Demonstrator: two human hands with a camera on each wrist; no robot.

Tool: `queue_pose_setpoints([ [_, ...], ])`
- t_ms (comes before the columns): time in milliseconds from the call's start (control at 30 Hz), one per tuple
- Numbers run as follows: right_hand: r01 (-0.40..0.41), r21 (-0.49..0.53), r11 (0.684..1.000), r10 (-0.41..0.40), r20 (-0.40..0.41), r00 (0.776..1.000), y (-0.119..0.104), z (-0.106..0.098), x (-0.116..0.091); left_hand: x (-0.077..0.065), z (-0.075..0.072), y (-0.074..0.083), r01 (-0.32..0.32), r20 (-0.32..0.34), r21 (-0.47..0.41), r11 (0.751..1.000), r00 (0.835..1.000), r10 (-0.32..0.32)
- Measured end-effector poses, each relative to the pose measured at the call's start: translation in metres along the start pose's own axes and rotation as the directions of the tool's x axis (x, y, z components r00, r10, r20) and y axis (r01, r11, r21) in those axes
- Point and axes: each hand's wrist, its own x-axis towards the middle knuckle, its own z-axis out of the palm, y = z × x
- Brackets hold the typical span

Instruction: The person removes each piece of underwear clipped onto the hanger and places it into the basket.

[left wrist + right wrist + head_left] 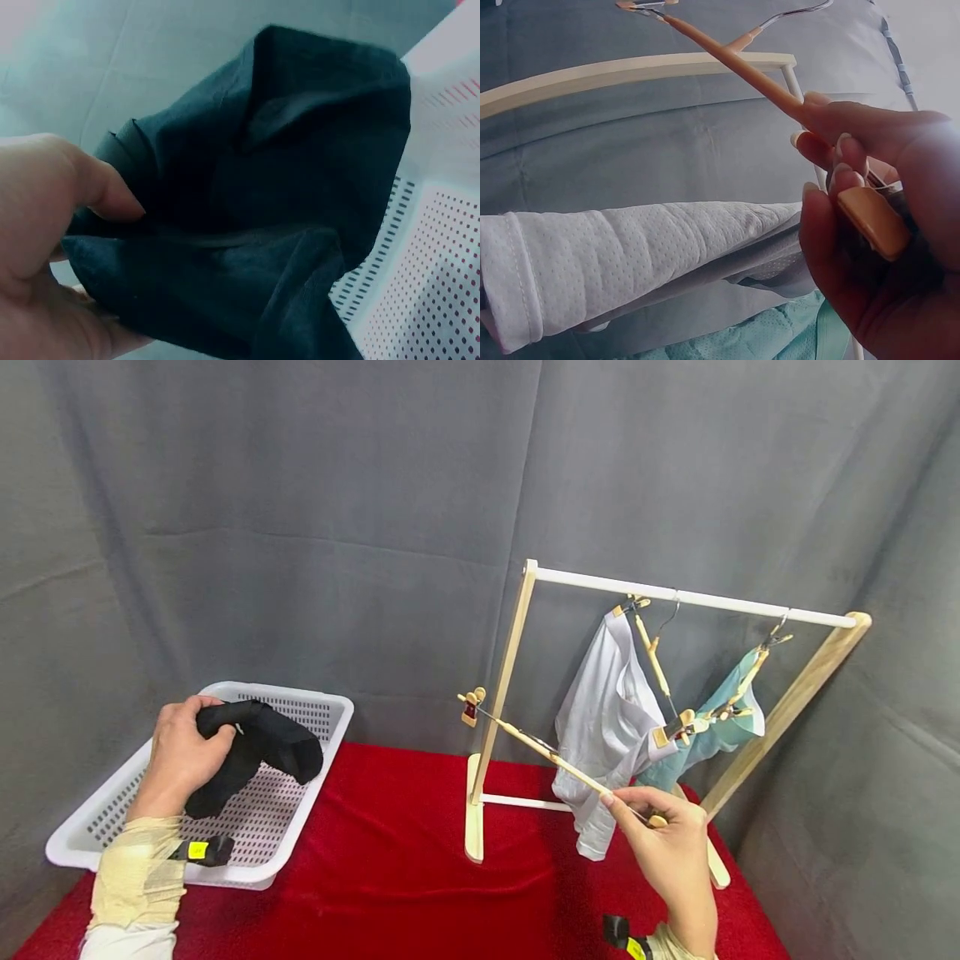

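Observation:
My left hand grips a bunched black garment between thumb and fingers, over the white basket. In the left wrist view the garment's dark fabric falls in folds past the thumb. At the right, my right hand pinches the bar of a wooden clip hanger near one end. One clip sits at the hanger's far end, with nothing in it. The other clip lies inside my curled fingers in the right wrist view, partly hidden. The hanger slants across the front of the drying rack.
A light grey-white garment and a teal garment hang by clip hangers from the rack's white rail. Red cloth covers the table. A grey curtain stands behind everything.

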Motion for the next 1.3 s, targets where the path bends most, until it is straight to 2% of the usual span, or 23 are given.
queue_pose_setpoints([
  [100,-0.002,-0.005,1.000,0.002,0.009,1.000,0.000,0.000,0.001,0.000,0.000,-0.007,0.040,0.003,0.010,0.999,0.999,-0.040],
  [333,-0.033,-0.027,0.999,0.033,0.007,0.999,0.001,-0.001,0.002,0.000,0.006,-0.021,0.073,0.094,0.045,0.996,0.993,-0.077],
  [533,-0.040,-0.029,0.999,0.040,0.014,0.999,0.003,0.003,0.001,0.000,0.011,-0.036,0.062,0.182,0.079,0.995,0.980,-0.075],
  [700,-0.026,-0.019,0.999,0.027,0.016,1.000,0.004,0.005,0.001,0.005,0.012,-0.042,0.061,0.233,0.088,0.994,0.969,-0.080],
  [833,-0.035,-0.012,0.999,0.036,0.025,0.999,0.004,0.007,0.003,0.011,0.013,-0.044,0.081,0.287,0.084,0.993,0.953,-0.102],
  [933,-0.030,-0.005,1.000,0.030,0.034,0.999,0.003,0.009,0.003,0.014,0.014,-0.048,0.096,0.341,0.084,0.992,0.932,-0.119],
  [1067,-0.016,0.004,1.000,0.016,0.036,0.999,0.004,0.011,0.002,0.016,0.014,-0.050,0.089,0.403,0.107,0.990,0.906,-0.125],
  [1233,-0.019,-0.001,1.000,0.019,0.041,0.999,0.005,0.012,0.001,0.014,0.015,-0.051,0.058,0.442,0.131,0.990,0.890,-0.111],
  [1300,-0.023,-0.004,1.000,0.023,0.048,0.999,0.006,0.012,0.001,0.014,0.014,-0.052,0.036,0.476,0.150,0.988,0.873,-0.105],
])
